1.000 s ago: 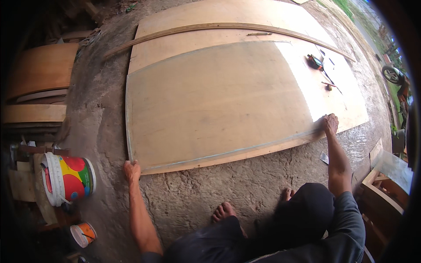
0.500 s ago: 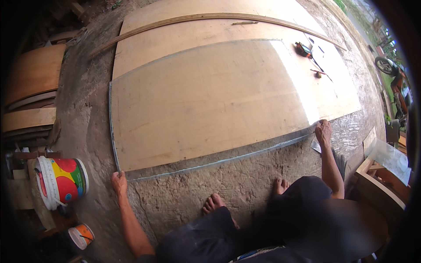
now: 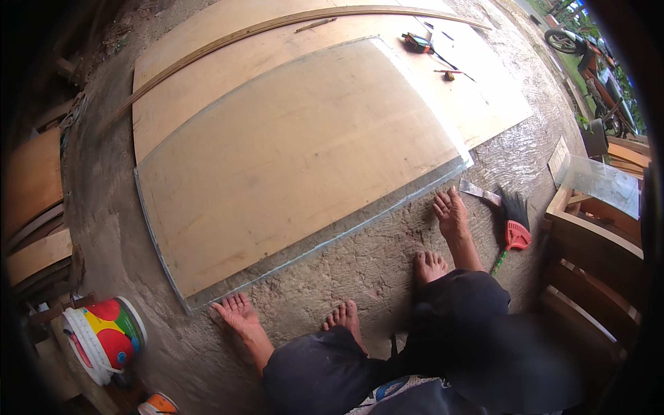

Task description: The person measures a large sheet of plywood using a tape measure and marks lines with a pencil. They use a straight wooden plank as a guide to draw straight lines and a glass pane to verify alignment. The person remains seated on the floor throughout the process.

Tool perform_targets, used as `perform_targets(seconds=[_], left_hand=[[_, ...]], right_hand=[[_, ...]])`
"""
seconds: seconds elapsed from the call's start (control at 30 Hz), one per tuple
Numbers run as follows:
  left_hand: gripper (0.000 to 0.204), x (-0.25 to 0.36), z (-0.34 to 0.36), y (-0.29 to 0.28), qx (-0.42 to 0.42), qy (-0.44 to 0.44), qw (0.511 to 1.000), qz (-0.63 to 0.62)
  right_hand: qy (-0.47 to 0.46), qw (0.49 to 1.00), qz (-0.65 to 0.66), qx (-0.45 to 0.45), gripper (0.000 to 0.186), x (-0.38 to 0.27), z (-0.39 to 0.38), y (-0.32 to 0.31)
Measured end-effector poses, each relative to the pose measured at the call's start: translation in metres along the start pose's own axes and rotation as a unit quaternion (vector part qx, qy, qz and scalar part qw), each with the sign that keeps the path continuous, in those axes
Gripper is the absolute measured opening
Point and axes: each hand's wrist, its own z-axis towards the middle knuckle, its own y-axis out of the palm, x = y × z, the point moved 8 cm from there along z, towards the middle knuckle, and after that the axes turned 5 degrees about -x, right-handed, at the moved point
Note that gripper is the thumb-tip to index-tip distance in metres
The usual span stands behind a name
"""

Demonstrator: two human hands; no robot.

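A large clear glass sheet lies on a plywood board, its near edge reaching past the board over the rough floor. Beside its near left corner is my left hand, palm partly up, fingers apart and empty. My right hand is off the near edge, close to the right corner, with its fingers stretched out and nothing in them. Right of that hand lies a flat pale strip next to a red-headed brush with dark bristles.
On the board rest a long wooden batten, a thin stick, a tape measure and a small reddish tool. Paint bucket at left; wooden frame with a glass piece at right; motorcycle beyond.
Both hands have let go of the glass sheet's near corners and drawn in toward me, fingers opening. The view has turned, and the brush at right has come into sight.
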Motion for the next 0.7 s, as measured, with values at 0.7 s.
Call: perform_targets(seconds=[0.7], left_hand=[[0.064, -0.016, 0.024, -0.032, -0.112, -0.028, 0.993, 0.000]], right_hand=[[0.039, 0.993, -0.048, -0.103, 0.014, 0.037, -0.079, 0.016]])
